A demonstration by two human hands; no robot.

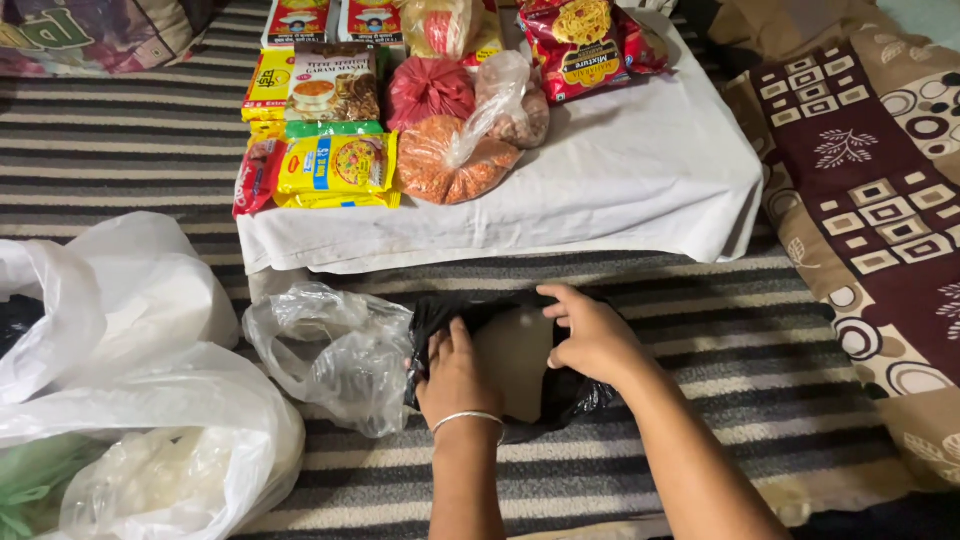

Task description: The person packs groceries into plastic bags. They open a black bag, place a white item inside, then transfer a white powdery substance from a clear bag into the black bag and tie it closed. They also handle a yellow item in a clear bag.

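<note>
Fingers of both hands, left hand [452,372] and right hand [594,335], grip the black bag [470,312], its pale contents showing. Groceries [400,110] on the white cloth [640,170] beyond it lie unpacked.

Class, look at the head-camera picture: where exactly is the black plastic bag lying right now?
The black plastic bag lies low in the middle of the view on the striped mat, under the left hand and right hand, beside a clear crumpled bag.

My one head camera looked steeply down and forward, close over my hands on the striped mat [700,440], with the cloth-covered bench [640,170] just beyond.
</note>
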